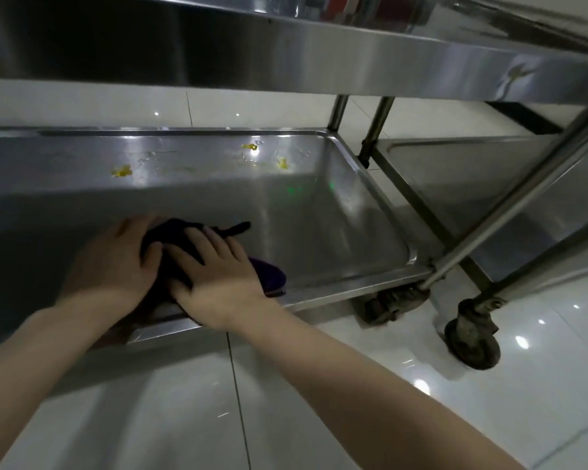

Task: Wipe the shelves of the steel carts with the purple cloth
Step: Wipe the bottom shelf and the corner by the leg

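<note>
The lower shelf [319, 215] of the near steel cart ran from the left edge of view to its raised right rim, with a low lip along the front. Bare steel lay open behind and to the right of the hands as far as that rim. The upper shelf [286, 62] hung low over the whole span and closed the room above. Toward the back of the lower shelf lay yellow spots, one at the left [121, 171] and two further right [250, 147] [281, 163], with wet smears between them, well apart from the hands. Right of the rim stood two upright posts [338, 111] [377, 123], then the lower shelf of a second cart [489, 184] just beside the first. A slanted steel tube [523, 198] crossed in front of it. Two grimy castors [394, 300] [472, 337] sat on the glossy tiled floor [319, 401] at the near corners. The purple cloth [174, 235] lay bunched on the lower shelf close to the front lip, left of centre. The left hand [109, 262] rested on its left side with the thumb against the fabric; whether those fingers curled round the cloth could not be told, since they were blurred. The right hand [218, 276] lay flat on top, fingers [201, 242] straight and spread, pressing down. A fold of cloth stuck out past the fingertips and another showed at the hand's right edge.
</note>
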Available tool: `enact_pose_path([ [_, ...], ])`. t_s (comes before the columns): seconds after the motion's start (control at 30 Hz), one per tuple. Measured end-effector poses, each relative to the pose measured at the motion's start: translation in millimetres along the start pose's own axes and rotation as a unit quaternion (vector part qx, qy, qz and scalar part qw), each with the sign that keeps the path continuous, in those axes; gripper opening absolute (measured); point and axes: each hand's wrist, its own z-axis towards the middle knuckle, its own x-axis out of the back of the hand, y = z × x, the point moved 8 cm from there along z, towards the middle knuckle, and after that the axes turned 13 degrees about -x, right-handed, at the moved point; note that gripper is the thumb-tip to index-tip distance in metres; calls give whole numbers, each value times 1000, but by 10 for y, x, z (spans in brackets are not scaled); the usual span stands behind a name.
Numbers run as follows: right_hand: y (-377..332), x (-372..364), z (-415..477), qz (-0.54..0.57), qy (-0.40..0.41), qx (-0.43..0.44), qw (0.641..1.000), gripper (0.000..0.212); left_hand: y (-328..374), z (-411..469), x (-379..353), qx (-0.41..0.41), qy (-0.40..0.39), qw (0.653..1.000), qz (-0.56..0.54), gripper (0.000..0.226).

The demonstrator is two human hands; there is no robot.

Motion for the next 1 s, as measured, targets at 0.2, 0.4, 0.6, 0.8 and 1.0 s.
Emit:
enact_pose_path([
  [0.2, 1657, 599, -321, -43, 36, -203, 978, 56, -473, -462, 108, -73, -42, 996, 20, 47],
  [0.4, 2220, 764, -443, -27, 60, -464, 883, 60, -922, -935, 405, -58, -40, 995, 65, 59],
  [0.6, -447, -158, 116, -34, -2, -166, 985, 59, -1011, -1052, 559, -13, -14, 999, 26, 46],
  [0.8, -1456, -371, 1, -3, -44, -15, 999, 58, -1400, -1244, 744, 27, 31, 999, 5, 43],
  [1.0, 343, 230, -217, -43, 8, -242, 969, 58, -1666, -1570, 880, 43, 19, 999, 8, 53],
])
